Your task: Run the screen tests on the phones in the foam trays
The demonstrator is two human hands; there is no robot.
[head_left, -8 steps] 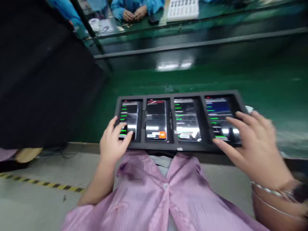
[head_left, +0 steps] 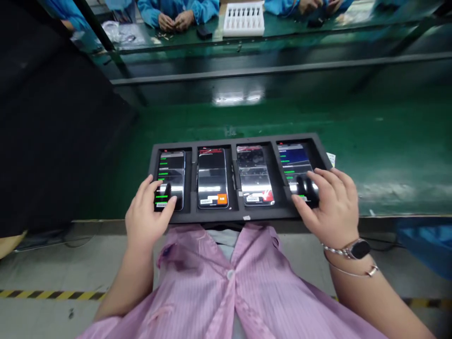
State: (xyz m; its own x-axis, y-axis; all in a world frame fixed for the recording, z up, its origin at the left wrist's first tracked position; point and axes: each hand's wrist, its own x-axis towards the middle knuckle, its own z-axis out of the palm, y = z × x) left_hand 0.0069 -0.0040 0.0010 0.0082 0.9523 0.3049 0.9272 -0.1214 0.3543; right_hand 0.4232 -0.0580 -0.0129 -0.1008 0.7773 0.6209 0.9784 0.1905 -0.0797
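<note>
A black tray [head_left: 212, 215] with several slots lies at the near edge of a green belt [head_left: 370, 141]. Each slot holds a lit phone. My left hand [head_left: 146, 214] rests on the tray's left end, fingers spread, thumb and forefinger touching the lower part of the leftmost phone [head_left: 171, 176]. My right hand [head_left: 330, 202] lies over the bottom of the rightmost phone [head_left: 296, 167], fingers apart and touching its screen. The two middle phones [head_left: 212, 176] [head_left: 252, 174] are untouched. A watch and a bangle are on my right wrist.
Across the belt, people in blue sleeves [head_left: 176, 9] work at a green bench with a white parts tray [head_left: 243, 20]. A dark panel [head_left: 52, 132] stands at the left. A blue bin [head_left: 427, 245] is at the lower right. Grey floor with a yellow-black stripe lies below.
The view has steadied and shifted. My right hand has drawn in closer over the lower end of the rightmost phone. My left hand stays on the leftmost phone.
</note>
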